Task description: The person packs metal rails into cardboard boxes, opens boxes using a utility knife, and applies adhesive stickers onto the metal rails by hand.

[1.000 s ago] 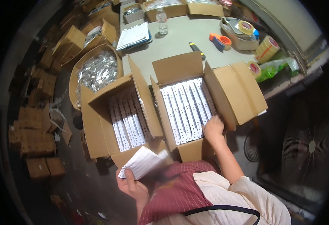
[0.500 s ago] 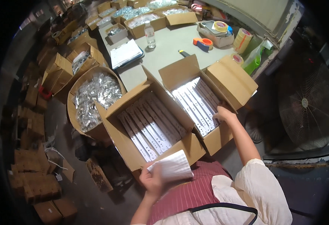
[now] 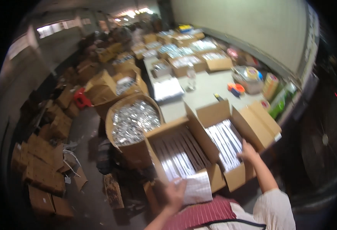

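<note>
Two open cardboard boxes stand side by side in front of me. Rows of long pale metal rails fill the left box [image 3: 215, 177] and the right box [image 3: 234, 183]. My left hand [image 3: 177, 191] is closed on the edge of some white paper [image 3: 197, 188], held over the near side of the left box. Inside the right box, my right hand [image 3: 248, 151] reaches to the right end of the rails [image 3: 224, 143]. Its fingers are bent together there; whatever they grip is hidden.
Left of the boxes is a round-topped carton [image 3: 135, 122] of small bagged metal parts. On the table behind lie papers [image 3: 168, 89], a bottle [image 3: 191, 78], an orange-and-blue tape dispenser [image 3: 236, 89] and a cutter [image 3: 218, 97]. A fan [image 3: 324, 140] stands at the right.
My view has tilted up, so the boxes sit lower and further right. The left hand keeps the paper, now turned flatter over the box edge. My right hand stays at the right box's rails.
</note>
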Motion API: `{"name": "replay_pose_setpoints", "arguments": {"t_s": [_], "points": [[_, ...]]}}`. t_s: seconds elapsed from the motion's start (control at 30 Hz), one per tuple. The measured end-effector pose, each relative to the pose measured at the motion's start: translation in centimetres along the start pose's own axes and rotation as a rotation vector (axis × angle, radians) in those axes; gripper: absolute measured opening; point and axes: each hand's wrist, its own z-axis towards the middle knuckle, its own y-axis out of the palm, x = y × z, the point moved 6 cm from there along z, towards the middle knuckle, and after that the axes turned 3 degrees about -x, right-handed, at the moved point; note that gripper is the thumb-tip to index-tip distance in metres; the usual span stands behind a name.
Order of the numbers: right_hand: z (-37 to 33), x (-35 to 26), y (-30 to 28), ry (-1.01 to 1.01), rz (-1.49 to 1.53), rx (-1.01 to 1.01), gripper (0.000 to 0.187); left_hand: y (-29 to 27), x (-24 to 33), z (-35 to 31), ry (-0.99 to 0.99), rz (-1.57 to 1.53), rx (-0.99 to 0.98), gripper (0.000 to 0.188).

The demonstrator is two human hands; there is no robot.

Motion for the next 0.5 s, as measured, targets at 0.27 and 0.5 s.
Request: {"name": "replay_pose_setpoints", "arguments": {"t_s": [0.27,0.5], "points": [[-3.1,-2.2,-2.6,-0.155,0.232,0.074,0.100,0.4,1.5,-0.5,-0.002,-0.082,0.089,0.017],[-3.9,-2.1,-2.0,-0.025,0.970,-0.001,0.089,0.7,-0.6,1.3,-0.037,0.001,0.106,0.018]]}}
